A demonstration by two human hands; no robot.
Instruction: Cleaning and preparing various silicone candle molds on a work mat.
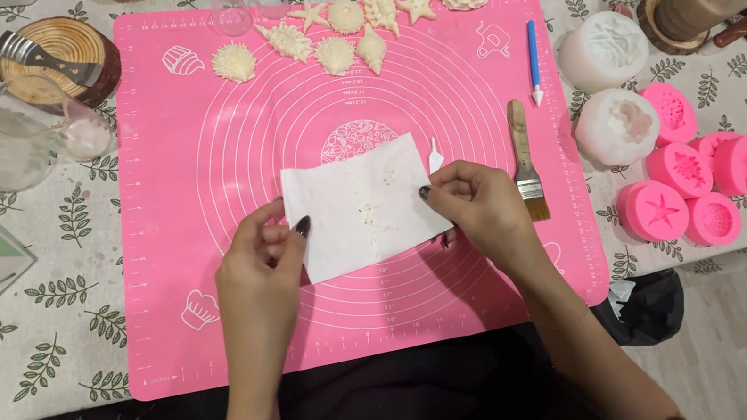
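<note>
I'm seeing the crumb-speckled white paper sheet (pixel 364 206) lying mid pink mat (pixel 169 169), my left hand (pixel 258 272) and right hand (pixel 477 202) pinching its side edges, so I'm judging this a lifting step needing level, even hands, the brush (pixel 525 163) lying just beside

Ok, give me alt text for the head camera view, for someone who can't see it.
Two hands, the left hand and the right hand, hold the side edges of a white sheet of paper over a pink mat. Cream shell and star shapes line the mat's far edge; a brush and pink moulds lie to the right.
</note>
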